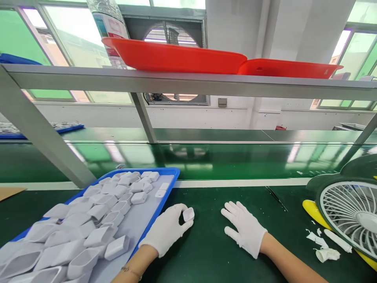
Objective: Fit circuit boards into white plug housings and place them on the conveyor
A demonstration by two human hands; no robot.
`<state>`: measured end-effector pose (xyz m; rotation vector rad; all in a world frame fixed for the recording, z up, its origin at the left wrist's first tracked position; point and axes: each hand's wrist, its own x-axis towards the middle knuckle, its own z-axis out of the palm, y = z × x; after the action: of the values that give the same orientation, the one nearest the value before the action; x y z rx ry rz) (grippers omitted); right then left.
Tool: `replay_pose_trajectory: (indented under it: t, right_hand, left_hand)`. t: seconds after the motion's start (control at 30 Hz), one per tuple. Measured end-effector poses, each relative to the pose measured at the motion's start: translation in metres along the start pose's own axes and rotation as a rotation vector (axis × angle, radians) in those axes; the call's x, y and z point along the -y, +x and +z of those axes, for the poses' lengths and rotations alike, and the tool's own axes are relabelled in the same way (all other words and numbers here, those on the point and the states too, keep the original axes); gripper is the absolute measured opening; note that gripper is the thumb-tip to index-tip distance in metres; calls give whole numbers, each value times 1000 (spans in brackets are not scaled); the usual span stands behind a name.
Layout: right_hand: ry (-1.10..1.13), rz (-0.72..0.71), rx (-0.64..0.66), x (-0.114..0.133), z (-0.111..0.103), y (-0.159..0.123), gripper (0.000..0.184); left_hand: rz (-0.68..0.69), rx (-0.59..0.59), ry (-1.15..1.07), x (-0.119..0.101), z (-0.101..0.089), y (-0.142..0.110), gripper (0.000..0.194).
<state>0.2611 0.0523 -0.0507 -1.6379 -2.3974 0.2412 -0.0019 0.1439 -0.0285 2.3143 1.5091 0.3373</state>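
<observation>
My left hand, in a white glove, pinches a small white plastic cap between thumb and forefinger, just right of the blue tray. Many hollow white plastic housings lie heaped in that tray, with a few small white caps near its right rim. My right hand, also gloved in white, rests flat on the dark green table with fingers spread and nothing in it.
To the right stands a fan with a white grille and yellow parts. White scraps lie beside it, and thin black tweezers further back. Overhead, a metal shelf carries red trays and a plastic bottle. A green conveyor belt runs behind.
</observation>
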Motion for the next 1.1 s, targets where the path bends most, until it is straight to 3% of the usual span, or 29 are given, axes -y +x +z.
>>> replay_pose_trajectory:
  t: [0.1, 0.27, 0.47, 0.6, 0.7, 0.83, 0.97, 1.1]
  right_hand:
    - [-1, 7, 12, 1, -1, -1, 51]
    - [20, 17, 43, 2, -4, -2, 52]
    - [43, -6, -4, -2, 0, -3, 51]
    - [39, -17, -21, -5, 4, -3, 51]
    - [34, -22, -29, -4, 4, -2, 49]
    - [28, -20, -30, -3, 1, -2, 49]
    - [8, -9, -28, -1, -1, -4, 49]
    - [-16, 3, -37, 0, -3, -6, 48]
  left_hand:
    - [-55, 4, 7, -2, -3, -1, 11]
    - [-129, -8, 3, -5, -9, 1, 20]
    - [-134, -18, 36, -9, -16, 2, 27]
    - [-117, -32, 57, -22, -16, -13, 23]
    - [-73, -32, 19, -41, -5, -35, 20]
    - [-33, 7, -297, -71, 18, -47, 20]
    - [-55, -52, -530, -86, 37, -22, 30]
    - [-62, -73, -636, -79, 49, 1, 39]
